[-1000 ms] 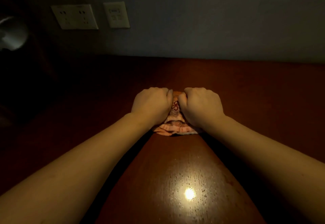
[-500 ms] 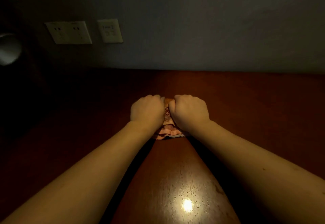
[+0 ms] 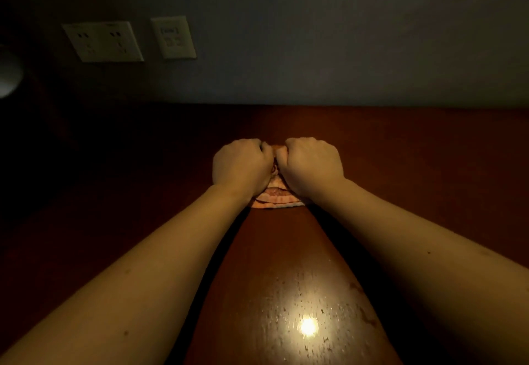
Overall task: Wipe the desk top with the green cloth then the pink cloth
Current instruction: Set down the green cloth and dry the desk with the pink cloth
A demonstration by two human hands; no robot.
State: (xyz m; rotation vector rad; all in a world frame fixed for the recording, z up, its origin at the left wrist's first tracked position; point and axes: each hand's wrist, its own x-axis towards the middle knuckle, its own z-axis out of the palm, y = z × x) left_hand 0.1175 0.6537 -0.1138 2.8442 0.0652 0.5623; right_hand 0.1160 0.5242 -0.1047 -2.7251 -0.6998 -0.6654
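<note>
The pink cloth point(image 3: 276, 202) is held down on the desk top point(image 3: 406, 170), toward its far edge and short of the wall, about midway across. It is covered by the left hand point(image 3: 240, 167) and the right hand point(image 3: 312, 168), which are set side by side, almost touching. The fingers point(image 3: 249, 147) of both hands are curled under and pressed together, knuckles up; the fingertips are hidden. A bunched fold of the cloth is seen in the narrow gap between the hands, and its striped near edge is left showing just below the wrists. A bright glare point(image 3: 308, 327) is reflected near the desk top's near edge. Socket plates point(image 3: 104, 41) are mounted on the wall at the far left.
</note>
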